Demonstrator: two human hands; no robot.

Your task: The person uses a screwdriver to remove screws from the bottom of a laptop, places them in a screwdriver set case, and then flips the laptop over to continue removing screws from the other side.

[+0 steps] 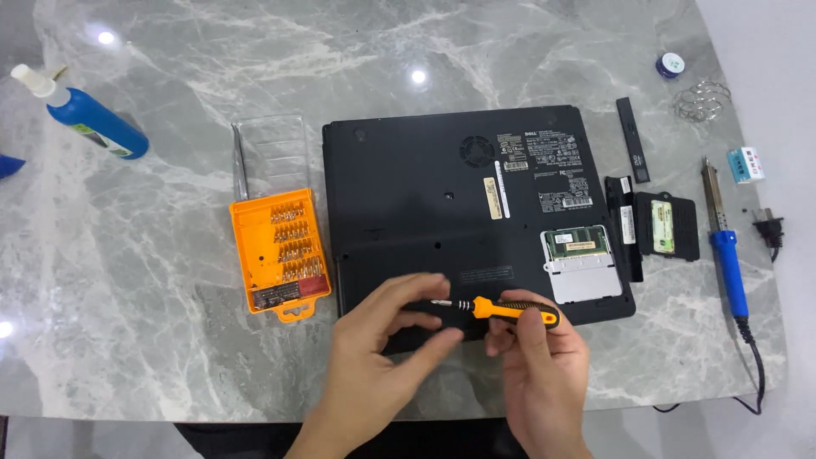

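So the right hand [544,374] is wrapped around the handle of a small precision screwdriver with an orange and black ribbed grip [510,309], holding it sideways just above the front edge of a black laptop flipped bottom-up [425,204] on the grey marble-look table [127,323]. The left hand [382,357] has its thumb and fingers pinched in narrow around the metal tip end of that screwdriver; can't tell if there's a bit between them.

The laptop has one hatch open, with a green memory stick [576,241] showing. Its black plastic covers [667,225] lie just right of it, next to a blue-handled soldering iron [727,246]. Left of the laptop sits an orange bit case [279,251] with its clear lid flipped back and tweezers [240,161] beside it. A blue bottle with a white nozzle [89,119] lies far left.
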